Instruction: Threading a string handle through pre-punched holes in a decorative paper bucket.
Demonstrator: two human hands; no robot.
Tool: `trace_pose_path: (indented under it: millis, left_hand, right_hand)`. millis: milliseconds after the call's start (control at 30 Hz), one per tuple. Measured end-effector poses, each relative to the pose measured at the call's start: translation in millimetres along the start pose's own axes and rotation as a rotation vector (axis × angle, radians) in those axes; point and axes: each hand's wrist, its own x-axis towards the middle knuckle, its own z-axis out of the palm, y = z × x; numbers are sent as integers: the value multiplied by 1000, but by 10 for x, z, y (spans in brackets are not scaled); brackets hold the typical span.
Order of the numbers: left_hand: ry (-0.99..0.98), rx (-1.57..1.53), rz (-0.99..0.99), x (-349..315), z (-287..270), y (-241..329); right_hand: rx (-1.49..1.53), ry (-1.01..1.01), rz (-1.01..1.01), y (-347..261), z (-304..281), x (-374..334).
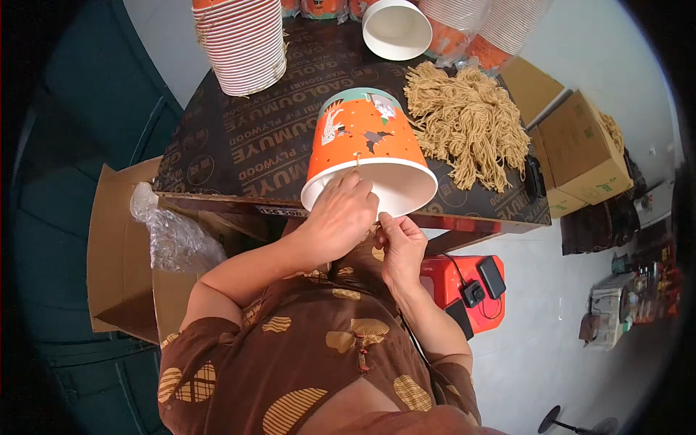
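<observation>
An orange paper bucket [370, 134] with Halloween-style figures and a white rim lies tilted at the table's front edge, its mouth toward me. From a hole near the rim, a short piece of tan cord [357, 161] runs down to my left hand [342, 214]. That hand is closed, fingers bent in front of the bucket's mouth and thumb side hidden. Just right of it, below the rim, my right hand [400, 246] pinches what looks like the cord's end between thumb and forefinger. The fingers cover most of the cord.
A heap of tan cords [471, 123] lies right on the dark plywood table [254, 156]. Stacked buckets [243, 51] stand back left, a loose white bucket [397, 32] at the back. Cardboard boxes [119, 254] flank the table. A red stool [442, 279] carries black devices.
</observation>
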Motion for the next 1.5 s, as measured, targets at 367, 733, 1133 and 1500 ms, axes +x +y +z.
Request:
trace_pose_path:
  millis: [367, 733, 1133, 1500]
  left_hand:
    - [14, -280, -99, 42, 35, -100]
    - [-14, -273, -19, 13, 43, -142]
    - [-130, -239, -60, 49, -62, -45]
    - [73, -707, -266, 3, 125, 76]
  right_hand:
    - [8, -23, -11, 13, -17, 31]
    - [-22, -30, -7, 7, -35, 46]
    - [-107, -34, 6, -61, -67, 71]
    - [-182, -96, 95, -161, -86, 80]
